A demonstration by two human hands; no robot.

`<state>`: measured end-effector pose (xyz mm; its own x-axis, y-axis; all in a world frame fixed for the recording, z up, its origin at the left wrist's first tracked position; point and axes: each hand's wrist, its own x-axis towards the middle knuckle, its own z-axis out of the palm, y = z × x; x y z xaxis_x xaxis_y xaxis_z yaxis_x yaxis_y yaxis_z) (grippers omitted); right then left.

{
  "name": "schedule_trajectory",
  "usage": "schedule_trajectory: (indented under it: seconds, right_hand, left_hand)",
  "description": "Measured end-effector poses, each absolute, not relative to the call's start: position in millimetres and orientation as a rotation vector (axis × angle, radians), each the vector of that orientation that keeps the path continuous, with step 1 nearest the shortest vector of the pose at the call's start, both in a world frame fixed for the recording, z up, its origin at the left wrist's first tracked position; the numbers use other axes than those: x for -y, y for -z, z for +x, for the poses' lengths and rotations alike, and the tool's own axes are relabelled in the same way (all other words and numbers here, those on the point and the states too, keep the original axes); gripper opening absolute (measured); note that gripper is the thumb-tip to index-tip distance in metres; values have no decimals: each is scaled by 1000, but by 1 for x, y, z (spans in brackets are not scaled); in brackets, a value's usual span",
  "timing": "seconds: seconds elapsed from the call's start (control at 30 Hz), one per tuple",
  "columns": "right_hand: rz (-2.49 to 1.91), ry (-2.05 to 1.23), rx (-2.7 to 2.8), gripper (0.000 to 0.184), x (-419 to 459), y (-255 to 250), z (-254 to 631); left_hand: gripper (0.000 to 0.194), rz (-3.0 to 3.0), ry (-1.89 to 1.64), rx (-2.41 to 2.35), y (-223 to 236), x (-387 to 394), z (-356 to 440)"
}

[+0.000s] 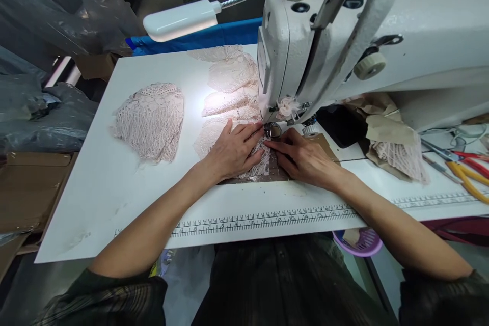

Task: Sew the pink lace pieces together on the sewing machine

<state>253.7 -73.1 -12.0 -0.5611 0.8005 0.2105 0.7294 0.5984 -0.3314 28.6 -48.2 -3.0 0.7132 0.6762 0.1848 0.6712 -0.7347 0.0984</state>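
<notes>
Left hand (237,152) spread on lace fabric (261,165); right hand (307,160) bent, pinch unclear. Likely aligning at sewing machine (284,46); next needs fingertips clear.

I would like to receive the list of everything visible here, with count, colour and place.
Sewing machine: one, white, right
Lamp: one, white, beside it
Table: one, white, centre
Ruler: one, black-marked, front edge
Lace pile: one, pale pink, left
Lace pieces: several, pale pink, middle
Paper-wrapped lace: one bundle, brown/pink, right
Tools: several, yellow/red handles, far right
Basket: one, purple, below
Boxes: several, brown, left
Plastic: several, grey, left
Cloth: one, blue, behind
Left hand, right hand: bare, near needle
</notes>
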Motion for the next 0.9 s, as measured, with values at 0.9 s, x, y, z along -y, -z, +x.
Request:
schedule_trajectory:
  seconds: [0.9]
  right_hand:
    - [-1145, -542, 2049, 11, 79, 14, 262]
  left_hand:
    - [31, 2273, -938, -1011, 1, 63, 20]
